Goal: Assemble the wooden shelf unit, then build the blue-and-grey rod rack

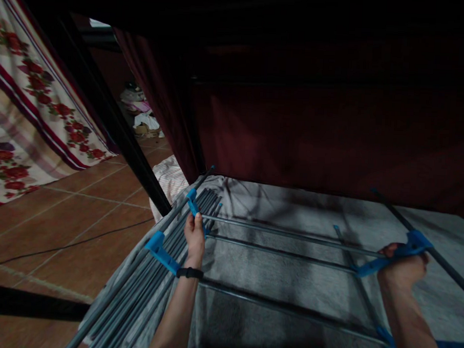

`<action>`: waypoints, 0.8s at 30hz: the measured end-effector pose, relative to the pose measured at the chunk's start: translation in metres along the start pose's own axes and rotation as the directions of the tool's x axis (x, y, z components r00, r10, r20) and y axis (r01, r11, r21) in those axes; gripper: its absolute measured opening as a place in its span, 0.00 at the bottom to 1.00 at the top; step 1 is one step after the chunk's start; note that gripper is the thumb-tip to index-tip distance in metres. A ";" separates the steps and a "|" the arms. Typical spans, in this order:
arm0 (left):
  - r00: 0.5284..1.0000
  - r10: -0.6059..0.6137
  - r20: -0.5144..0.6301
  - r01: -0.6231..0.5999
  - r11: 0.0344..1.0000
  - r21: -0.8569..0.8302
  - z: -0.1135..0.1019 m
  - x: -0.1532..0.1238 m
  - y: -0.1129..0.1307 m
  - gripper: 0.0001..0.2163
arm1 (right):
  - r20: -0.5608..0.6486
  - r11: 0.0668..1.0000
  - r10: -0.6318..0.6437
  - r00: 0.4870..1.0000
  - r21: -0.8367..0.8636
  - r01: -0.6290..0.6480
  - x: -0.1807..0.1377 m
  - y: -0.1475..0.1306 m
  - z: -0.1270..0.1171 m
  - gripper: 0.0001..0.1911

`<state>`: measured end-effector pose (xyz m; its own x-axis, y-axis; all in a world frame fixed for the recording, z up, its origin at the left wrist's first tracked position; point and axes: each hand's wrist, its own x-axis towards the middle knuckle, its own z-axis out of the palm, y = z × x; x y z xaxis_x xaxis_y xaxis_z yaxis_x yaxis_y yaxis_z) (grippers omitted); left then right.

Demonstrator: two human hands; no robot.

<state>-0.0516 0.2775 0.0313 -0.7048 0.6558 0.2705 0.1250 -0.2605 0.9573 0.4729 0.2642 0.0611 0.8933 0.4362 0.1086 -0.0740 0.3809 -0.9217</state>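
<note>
A frame of grey metal rods (291, 231) joined by blue plastic connectors spans the space between my hands. My left hand (194, 235), with a black band at the wrist, is closed around the blue connector (193, 201) at the left end of the upper rod. On the other side, my right hand (402, 268) wraps the blue connector (418, 242) where that rod meets a slanting tube (451, 271). Another blue connector (162, 252) sits left of my left wrist, on a long side tube (130, 272). The lower crossbar (287, 309) runs beneath both forearms.
Several loose grey tubes (150, 288) lie bundled along the left edge of the grey blanket (266, 278). A dark post (115, 122) stands at left, beside a tiled floor (72, 218) with a cable. Dark red curtain (295, 135) hangs behind; floral cloth (35, 98) hangs far left.
</note>
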 end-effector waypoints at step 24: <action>0.998 0.017 -0.059 -0.018 1.000 -0.012 0.013 0.000 0.003 0.12 | -0.010 0.989 -0.049 0.999 -0.138 0.047 -0.003 0.006 0.008 0.18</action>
<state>-0.0417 0.2861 0.0355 -0.7424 0.6085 0.2802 0.1292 -0.2803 0.9512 0.4665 0.2715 0.0582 0.9003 0.4086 0.1501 0.0302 0.2853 -0.9580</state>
